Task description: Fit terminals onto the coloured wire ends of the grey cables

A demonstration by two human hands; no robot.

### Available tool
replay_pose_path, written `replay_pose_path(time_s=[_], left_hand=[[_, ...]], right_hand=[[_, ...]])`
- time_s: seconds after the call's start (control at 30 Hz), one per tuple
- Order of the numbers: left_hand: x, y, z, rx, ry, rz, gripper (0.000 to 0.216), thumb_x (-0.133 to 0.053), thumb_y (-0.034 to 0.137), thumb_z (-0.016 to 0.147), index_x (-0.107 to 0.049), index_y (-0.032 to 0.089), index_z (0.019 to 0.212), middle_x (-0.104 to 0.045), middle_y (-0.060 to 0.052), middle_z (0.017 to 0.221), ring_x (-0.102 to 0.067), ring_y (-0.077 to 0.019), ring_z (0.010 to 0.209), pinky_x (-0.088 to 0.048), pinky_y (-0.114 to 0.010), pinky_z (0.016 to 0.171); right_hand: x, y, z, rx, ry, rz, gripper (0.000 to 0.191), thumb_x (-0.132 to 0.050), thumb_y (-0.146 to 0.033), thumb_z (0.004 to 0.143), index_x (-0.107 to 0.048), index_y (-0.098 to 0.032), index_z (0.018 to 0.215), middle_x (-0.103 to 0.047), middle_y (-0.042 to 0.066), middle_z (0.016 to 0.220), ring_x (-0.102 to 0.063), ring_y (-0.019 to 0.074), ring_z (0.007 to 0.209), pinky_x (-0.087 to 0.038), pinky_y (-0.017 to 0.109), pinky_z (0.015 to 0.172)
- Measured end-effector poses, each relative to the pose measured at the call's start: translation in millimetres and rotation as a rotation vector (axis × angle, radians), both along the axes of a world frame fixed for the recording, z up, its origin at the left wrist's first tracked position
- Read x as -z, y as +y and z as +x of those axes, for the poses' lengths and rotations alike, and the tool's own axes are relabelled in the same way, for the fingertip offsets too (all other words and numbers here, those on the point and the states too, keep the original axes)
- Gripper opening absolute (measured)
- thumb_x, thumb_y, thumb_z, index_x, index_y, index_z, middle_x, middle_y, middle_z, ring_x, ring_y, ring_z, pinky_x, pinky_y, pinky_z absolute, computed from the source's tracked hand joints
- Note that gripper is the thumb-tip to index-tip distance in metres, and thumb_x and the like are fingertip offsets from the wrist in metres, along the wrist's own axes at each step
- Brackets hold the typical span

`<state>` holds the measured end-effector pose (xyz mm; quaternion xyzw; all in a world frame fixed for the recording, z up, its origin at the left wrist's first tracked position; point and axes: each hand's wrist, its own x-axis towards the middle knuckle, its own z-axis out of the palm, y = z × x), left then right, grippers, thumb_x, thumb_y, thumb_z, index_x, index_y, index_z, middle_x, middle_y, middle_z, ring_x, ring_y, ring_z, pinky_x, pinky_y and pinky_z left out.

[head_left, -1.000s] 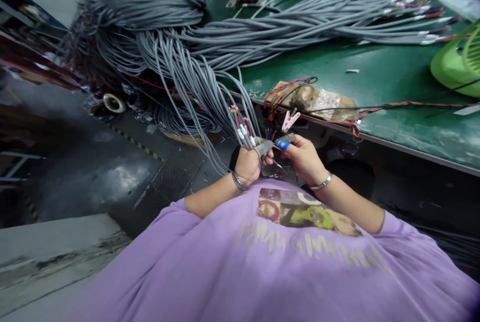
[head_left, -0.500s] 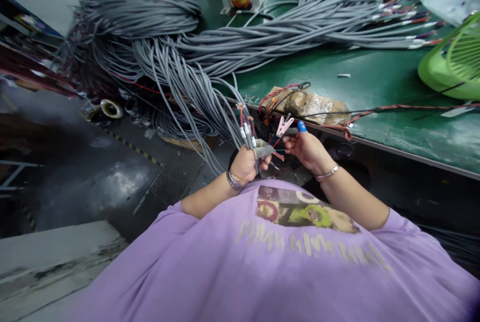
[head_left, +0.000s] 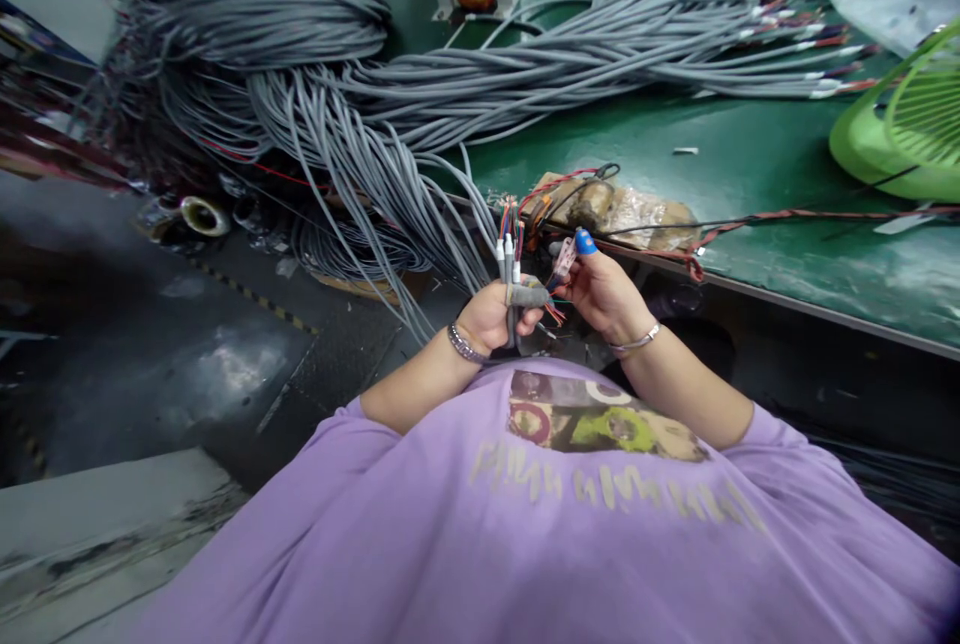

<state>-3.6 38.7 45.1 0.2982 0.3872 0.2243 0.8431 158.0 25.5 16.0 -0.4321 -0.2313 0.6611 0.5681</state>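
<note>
My left hand (head_left: 491, 316) is closed around several grey cables (head_left: 509, 269), whose ends stand up from the fist with white bands and bare coloured wires. A grey cover wraps its thumb, and thin coloured wires (head_left: 556, 314) fan out beside the thumb's tip. Close by on the right, my right hand (head_left: 606, 292) pinches a small pale pink clip (head_left: 565, 259) between thumb and fingers. A blue finger cover (head_left: 585, 242) sits on that thumb. The fingers partly hide the clip and what lies in its jaws.
Bundles of grey cable (head_left: 525, 89) lie across the green table (head_left: 765, 164) and hang over its edge. A taped cardboard piece (head_left: 645, 219) with red and black leads lies at the edge. A green fan (head_left: 892, 134) stands right, and a coil of cable (head_left: 360, 259) lies below.
My right thumb and fingers have closed on the pink clip, and the hand has shifted slightly left. My left hand still grips the cables, whose ends now stand a little further right.
</note>
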Motion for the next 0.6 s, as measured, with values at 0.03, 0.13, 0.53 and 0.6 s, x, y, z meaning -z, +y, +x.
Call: replay_pose_path(time_s=[0.03, 0.13, 0.53, 0.6], left_hand=[[0.4, 0.6, 0.5, 0.003, -0.008, -0.008, 0.027, -0.076, 0.021, 0.062, -0.048, 0.018, 0.061, -0.048, 0.004, 0.045, -0.042, -0.0057, 0.035, -0.026, -0.017, 0.034], [1.0, 2.4, 2.4, -0.009, -0.027, -0.039, 0.026, -0.074, 0.017, 0.061, -0.048, 0.018, 0.061, -0.048, 0.004, 0.046, -0.041, -0.0056, 0.035, -0.026, -0.016, 0.034], [2.5, 5.8, 3.9, 0.027, -0.001, -0.083, 0.025, -0.073, 0.016, 0.06, -0.049, 0.017, 0.063, -0.047, 0.004, 0.043, -0.041, -0.0056, 0.033, -0.028, -0.014, 0.033], [4.2, 6.1, 4.4, 0.041, -0.003, -0.07, 0.024, -0.072, 0.015, 0.061, -0.048, 0.017, 0.062, -0.047, 0.003, 0.043, -0.04, -0.0059, 0.033, -0.028, -0.014, 0.032]], right_hand=[[-0.4, 0.0, -0.2, 0.004, 0.017, -0.011, 0.056, -0.071, -0.075, 0.07, -0.065, -0.021, 0.086, -0.061, -0.002, 0.069, -0.052, 0.0109, 0.058, -0.046, 0.025, 0.055], [-1.1, 0.5, -0.7, 0.001, 0.061, -0.023, 0.052, -0.071, -0.072, 0.073, -0.067, -0.021, 0.086, -0.063, -0.001, 0.072, -0.054, 0.0114, 0.061, -0.046, 0.025, 0.056], [-1.9, 3.4, -6.5, 0.091, 0.173, -0.007, 0.042, -0.078, -0.061, 0.074, -0.071, -0.021, 0.086, -0.069, -0.001, 0.074, -0.059, 0.0125, 0.068, -0.048, 0.025, 0.062], [-3.2, 2.7, -7.0, 0.078, 0.217, -0.005, 0.04, -0.078, -0.059, 0.076, -0.071, -0.021, 0.085, -0.068, -0.002, 0.073, -0.057, 0.0109, 0.065, -0.047, 0.024, 0.06]])
